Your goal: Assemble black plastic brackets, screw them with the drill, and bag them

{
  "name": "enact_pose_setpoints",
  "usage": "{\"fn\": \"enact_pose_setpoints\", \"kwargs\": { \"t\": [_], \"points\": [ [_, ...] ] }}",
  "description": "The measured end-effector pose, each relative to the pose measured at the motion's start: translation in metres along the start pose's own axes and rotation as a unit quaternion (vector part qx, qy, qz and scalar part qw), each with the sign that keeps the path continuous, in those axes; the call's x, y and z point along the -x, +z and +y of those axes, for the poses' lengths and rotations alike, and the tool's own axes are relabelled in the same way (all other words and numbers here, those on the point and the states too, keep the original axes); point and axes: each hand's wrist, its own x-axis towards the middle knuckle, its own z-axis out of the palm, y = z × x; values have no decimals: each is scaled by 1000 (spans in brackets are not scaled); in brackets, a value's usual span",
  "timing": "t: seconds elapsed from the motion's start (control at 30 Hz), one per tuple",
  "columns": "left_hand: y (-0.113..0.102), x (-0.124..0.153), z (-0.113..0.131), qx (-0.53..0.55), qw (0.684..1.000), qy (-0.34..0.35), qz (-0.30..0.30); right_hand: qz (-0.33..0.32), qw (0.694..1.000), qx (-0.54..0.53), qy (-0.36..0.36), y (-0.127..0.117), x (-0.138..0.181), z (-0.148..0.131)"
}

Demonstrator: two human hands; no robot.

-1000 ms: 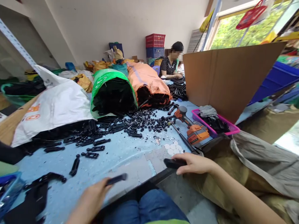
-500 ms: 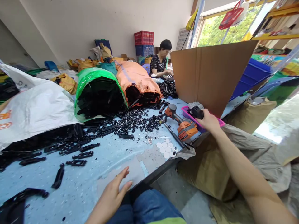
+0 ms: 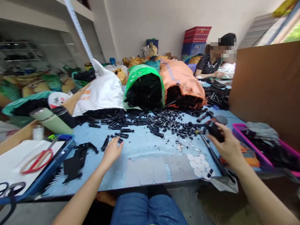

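Note:
My left hand (image 3: 112, 152) lies low on the blue table (image 3: 145, 147) with fingers stretched forward. Its fingertips touch a small black plastic part (image 3: 120, 140), and a longer black strap piece (image 3: 105, 143) lies just to its left. My right hand (image 3: 227, 147) hovers over the table's right side, closed round a chunky black part (image 3: 214, 130). A scatter of small black parts and pins (image 3: 168, 123) lies between and beyond both hands.
Green (image 3: 142, 86), orange (image 3: 184, 84) and white (image 3: 100, 93) sacks spill black parts. An orange drill (image 3: 249, 155), a black rod (image 3: 214, 157) and a pink tray (image 3: 236, 133) lie right, by a cardboard sheet (image 3: 267, 90). Red scissors (image 3: 35, 160) and a flask (image 3: 50, 122) lie left. A co-worker (image 3: 209, 64) sits behind.
My right hand came back from the pink tray holding a black part. My left hand reached forward to the loose black pieces. The view swung left.

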Motion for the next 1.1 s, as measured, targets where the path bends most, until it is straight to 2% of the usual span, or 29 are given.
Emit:
{"fn": "enact_pose_setpoints", "kwargs": {
  "t": [0.07, 0.2, 0.3, 0.4, 0.47, 0.57, 0.7, 0.73, 0.8, 0.93, 1.03, 1.1],
  "points": [
    [-1, -32, -17, -40, 998, -43, 11, -97, 992, -81, -17, 34, 10, -44],
    [6, -84, -22, -34, 999, -21, -12, -267, 938, -223, 0, 96, 29, -121],
    [13, -107, -17, -16, 999, 0, -38, -347, 874, -337, 52, 128, 38, -158],
    [14, -112, -12, 7, 999, 8, -51, -389, 791, -450, 145, 146, 43, -173],
    [10, -102, -7, 24, 998, 5, -52, -388, 745, -505, 197, 152, 44, -174],
    [0, -68, 8, 79, 995, 20, -49, -386, 697, -549, 253, 151, 48, -172],
    [-11, -10, 41, 222, 970, 90, 48, -397, 653, -580, 284, 147, 60, -174],
    [-11, 3, 51, 251, 961, 99, 66, -399, 647, -584, 285, 146, 65, -176],
    [-7, 25, 69, 284, 953, 88, 60, -398, 640, -591, 287, 146, 74, -181],
    [5, 49, 94, 324, 945, 20, -28, -388, 630, -609, 286, 146, 87, -187],
    [7, 57, 100, 393, 918, -17, -60, -376, 645, -608, 271, 143, 89, -184],
    [3, 59, 102, 394, 918, -12, -49, -388, 669, -590, 231, 139, 87, -178]
  ]
}}
